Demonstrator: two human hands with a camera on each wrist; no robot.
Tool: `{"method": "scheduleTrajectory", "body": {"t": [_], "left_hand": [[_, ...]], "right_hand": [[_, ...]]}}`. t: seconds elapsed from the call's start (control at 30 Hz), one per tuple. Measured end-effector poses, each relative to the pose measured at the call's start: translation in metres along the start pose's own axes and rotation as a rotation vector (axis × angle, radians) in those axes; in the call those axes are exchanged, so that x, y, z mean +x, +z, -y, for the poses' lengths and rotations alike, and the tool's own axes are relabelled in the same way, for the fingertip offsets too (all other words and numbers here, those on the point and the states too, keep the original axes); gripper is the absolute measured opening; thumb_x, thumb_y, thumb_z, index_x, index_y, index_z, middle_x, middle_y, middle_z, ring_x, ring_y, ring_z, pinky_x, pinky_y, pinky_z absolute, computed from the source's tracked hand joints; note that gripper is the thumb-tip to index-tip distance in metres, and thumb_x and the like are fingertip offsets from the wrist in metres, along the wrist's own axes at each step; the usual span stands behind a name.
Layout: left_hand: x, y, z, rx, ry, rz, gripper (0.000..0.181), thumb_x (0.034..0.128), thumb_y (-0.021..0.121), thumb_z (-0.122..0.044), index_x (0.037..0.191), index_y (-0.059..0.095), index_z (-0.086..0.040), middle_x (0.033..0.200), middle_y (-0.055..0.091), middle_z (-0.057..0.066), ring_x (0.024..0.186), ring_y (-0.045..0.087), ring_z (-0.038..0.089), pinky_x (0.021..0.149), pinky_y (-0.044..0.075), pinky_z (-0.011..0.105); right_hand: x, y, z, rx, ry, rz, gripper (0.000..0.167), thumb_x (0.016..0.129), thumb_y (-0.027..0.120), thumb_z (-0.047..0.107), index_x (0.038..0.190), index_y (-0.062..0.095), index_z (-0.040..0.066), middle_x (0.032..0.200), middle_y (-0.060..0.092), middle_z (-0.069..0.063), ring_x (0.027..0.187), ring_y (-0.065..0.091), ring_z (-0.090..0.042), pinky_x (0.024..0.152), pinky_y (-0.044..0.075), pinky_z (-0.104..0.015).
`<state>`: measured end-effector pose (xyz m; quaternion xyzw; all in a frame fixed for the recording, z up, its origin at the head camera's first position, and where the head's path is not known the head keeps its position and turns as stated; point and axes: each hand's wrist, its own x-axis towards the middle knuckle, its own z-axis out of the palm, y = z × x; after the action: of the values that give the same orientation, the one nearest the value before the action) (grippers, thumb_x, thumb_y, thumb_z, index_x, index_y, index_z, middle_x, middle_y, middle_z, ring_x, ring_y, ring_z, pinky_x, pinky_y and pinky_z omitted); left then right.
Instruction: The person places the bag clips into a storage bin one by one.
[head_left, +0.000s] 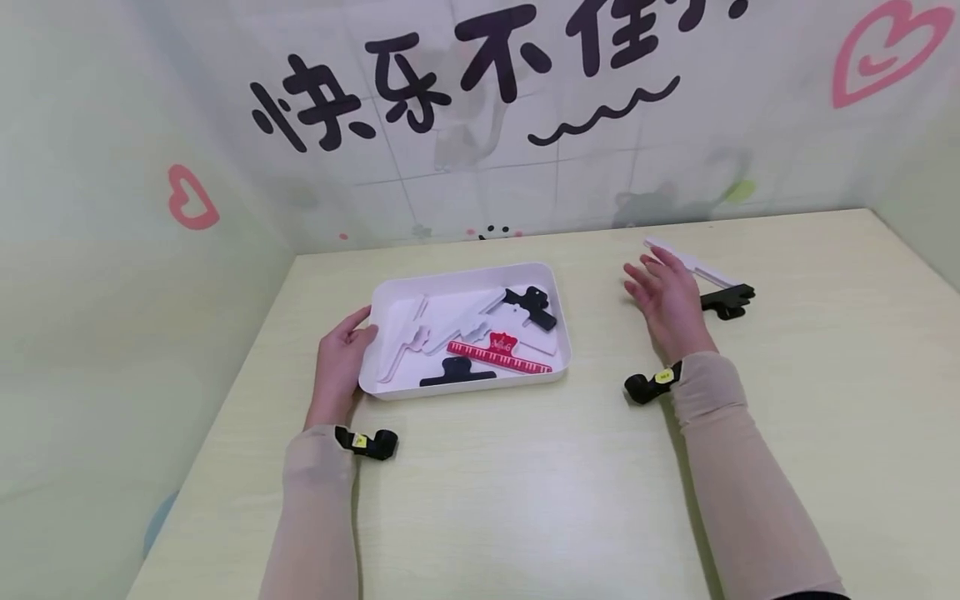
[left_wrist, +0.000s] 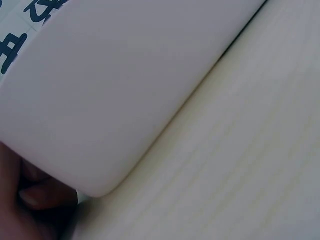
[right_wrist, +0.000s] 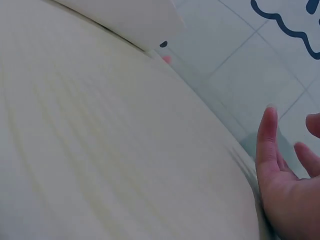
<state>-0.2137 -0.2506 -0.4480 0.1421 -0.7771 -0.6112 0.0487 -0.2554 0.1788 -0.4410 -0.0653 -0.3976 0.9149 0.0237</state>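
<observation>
A white tray (head_left: 405, 392) lies on the table, with my left hand (head_left: 337, 362) gripping its left end. In the left wrist view, curled fingers (left_wrist: 42, 195) sit against the tray's side. Inside the tray are a red clip (head_left: 501, 358) with ruler-like marks, a black clip (head_left: 457, 373) along the front, another black clip (head_left: 534, 310) at the back right, and several white clips. My right hand (head_left: 670, 304) is held to the right of the tray, fingers spread and holding nothing. Beyond it lie a white clip (head_left: 708, 271) and a black clip (head_left: 729, 302), both partly hidden.
The pale wooden table (head_left: 517, 483) meets a cloth-covered wall (head_left: 517, 183) with black lettering at the back. The table's left edge runs close past my left forearm. Each wrist wears a small black camera (head_left: 375, 444).
</observation>
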Motion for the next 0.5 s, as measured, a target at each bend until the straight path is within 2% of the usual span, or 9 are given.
{"method": "scheduleTrajectory", "body": {"t": [0.17,0.5], "left_hand": [[-0.0007,0.0007,0.0011,0.005,-0.002,-0.001,0.041,0.088,0.055,-0.032,0.129,0.048,-0.029,0.089,0.048,0.005,0.072,0.046,0.013,0.054,0.042,0.019],[-0.0013,0.0012,0.0004,0.02,-0.007,-0.016,0.041,0.0876,0.055,-0.034,0.128,0.049,-0.032,0.092,0.049,0.006,0.074,0.047,0.015,0.056,0.043,0.019]], "right_hand": [[0.0072,-0.0034,0.0024,0.101,0.014,-0.045,0.062,0.091,0.049,0.005,0.142,0.019,0.022,0.144,0.013,-0.007,0.122,0.036,-0.025,0.096,0.036,-0.032],[0.0113,-0.0042,0.007,0.199,0.008,-0.074,0.067,0.09,0.049,0.003,0.142,0.014,0.027,0.143,0.018,-0.003,0.124,0.034,-0.025,0.096,0.034,-0.032]]}}
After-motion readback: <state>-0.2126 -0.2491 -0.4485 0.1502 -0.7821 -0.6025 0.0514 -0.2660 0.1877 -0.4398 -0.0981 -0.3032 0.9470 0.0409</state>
